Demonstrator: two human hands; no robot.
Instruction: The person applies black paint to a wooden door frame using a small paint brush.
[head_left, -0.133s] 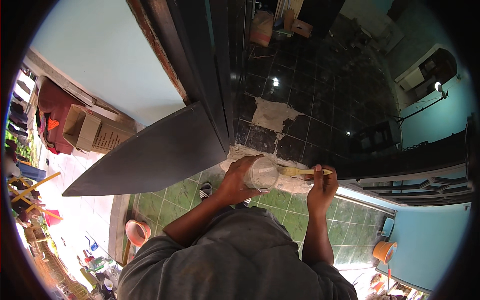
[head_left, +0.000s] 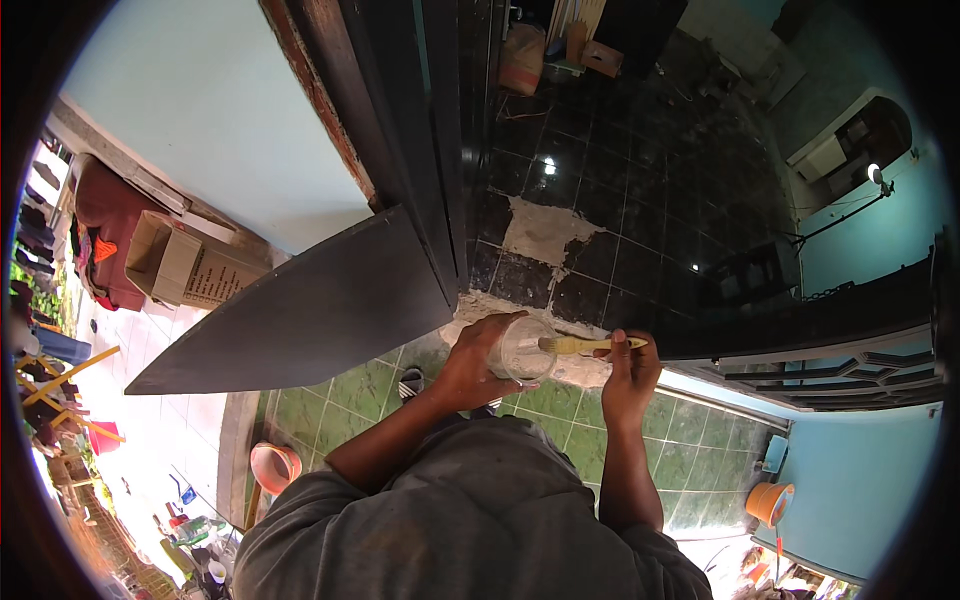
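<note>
Low in the centre of the head view, my left hand (head_left: 470, 365) is wrapped round a clear plastic cup (head_left: 522, 362) with pale contents. My right hand (head_left: 630, 368) grips a pale yellow brush (head_left: 570, 344) by its handle, its bristle end over the cup's opening. Both hands are in front of a rough, whitish threshold strip (head_left: 475, 308) between black and green tiles. A dark grey panel (head_left: 290, 320) extends to the left, beside the dark door frame (head_left: 420, 160).
Green tiles (head_left: 340, 420) lie underfoot, black tiles (head_left: 660, 200) beyond. At left are a cardboard box (head_left: 180, 260) and a pink bucket (head_left: 275, 465); at right, an orange bucket (head_left: 770, 503) and a dark metal grille (head_left: 810, 385). A lamp on a stand (head_left: 875, 173) is at upper right.
My right hand has moved slightly left, carrying the brush from beside the cup to over its opening. My left hand and the cup are nearly still.
</note>
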